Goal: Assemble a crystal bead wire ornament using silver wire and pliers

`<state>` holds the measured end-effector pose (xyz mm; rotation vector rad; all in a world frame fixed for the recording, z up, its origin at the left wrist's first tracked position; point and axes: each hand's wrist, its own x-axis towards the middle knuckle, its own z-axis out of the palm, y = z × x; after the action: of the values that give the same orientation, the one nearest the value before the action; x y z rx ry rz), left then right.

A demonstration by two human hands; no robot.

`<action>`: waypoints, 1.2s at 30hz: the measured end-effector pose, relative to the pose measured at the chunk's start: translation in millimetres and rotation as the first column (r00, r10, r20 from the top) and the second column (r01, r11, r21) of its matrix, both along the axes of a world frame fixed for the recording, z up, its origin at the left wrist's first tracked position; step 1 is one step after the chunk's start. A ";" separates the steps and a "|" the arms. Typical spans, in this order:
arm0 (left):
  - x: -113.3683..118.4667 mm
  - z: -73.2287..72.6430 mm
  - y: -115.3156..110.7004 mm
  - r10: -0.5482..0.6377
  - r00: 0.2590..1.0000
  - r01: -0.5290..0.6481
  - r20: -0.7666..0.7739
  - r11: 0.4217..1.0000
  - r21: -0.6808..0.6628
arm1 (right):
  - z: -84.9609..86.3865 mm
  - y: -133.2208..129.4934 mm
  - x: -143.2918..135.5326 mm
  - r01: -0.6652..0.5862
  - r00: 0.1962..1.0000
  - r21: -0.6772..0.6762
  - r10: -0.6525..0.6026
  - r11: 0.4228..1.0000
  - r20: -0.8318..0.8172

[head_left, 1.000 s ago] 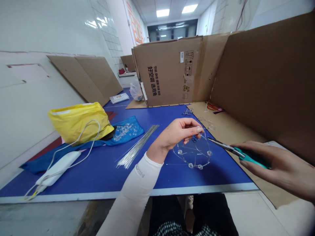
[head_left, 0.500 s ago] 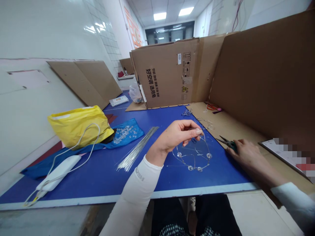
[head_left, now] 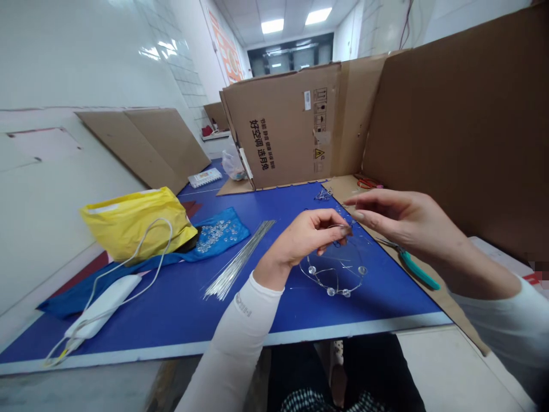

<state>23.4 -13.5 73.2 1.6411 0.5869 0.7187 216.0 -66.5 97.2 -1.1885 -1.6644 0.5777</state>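
My left hand [head_left: 319,232] pinches the top of a thin wire ring strung with several clear beads [head_left: 331,292], which hangs over the blue table top. Just to the right of it, my right hand [head_left: 390,214] is raised with thumb and fingers apart and nothing between them. Below that hand, green-handled pliers [head_left: 418,270] lie on the cardboard at the table's right side. A bundle of straight silver wires [head_left: 242,260] rests left of my left forearm. Loose clear beads [head_left: 218,233] are spread on a blue cloth [head_left: 238,220] farther left.
A yellow bag [head_left: 137,226] and a white power strip [head_left: 103,306] with its looped cord lie on the left. Tall cardboard panels [head_left: 295,131] wall off the back and right. Small wire pieces [head_left: 323,194] and red-handled scissors [head_left: 368,183] lie toward the back right.
My right hand has let go of the green-handled pliers on the cardboard and moved up and left, close to my left hand. The left hand keeps holding the beaded ring.
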 end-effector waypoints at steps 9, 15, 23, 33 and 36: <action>-1.8 0.8 -0.7 -0.017 0.999 0.019 -0.038 0.997 0.069 | 12.6 1.0 -13.8 -0.087 0.979 -0.071 0.072 0.994 -0.189; -0.8 1.2 -1.3 -0.027 0.999 0.029 -0.028 0.998 0.059 | 16.5 0.3 -15.8 -0.044 0.990 -0.119 0.027 0.992 -0.142; 0.3 -0.6 0.7 -0.017 1.000 0.016 0.003 0.999 0.043 | 20.3 -0.3 -16.2 0.005 0.993 -0.114 -0.018 0.993 -0.114; -0.3 -2.5 2.5 -0.016 1.000 0.016 0.001 0.999 0.049 | 22.0 0.2 -17.4 0.010 0.997 -0.110 -0.018 0.994 -0.076; 0.6 -2.7 2.5 0.003 1.000 -0.004 0.021 1.000 0.030 | 18.6 1.8 -14.7 -0.037 0.994 -0.073 0.029 0.997 -0.101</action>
<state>23.9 -11.0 70.5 1.6585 0.5661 0.7499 201.4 -64.7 115.8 -1.1679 -1.5920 0.7142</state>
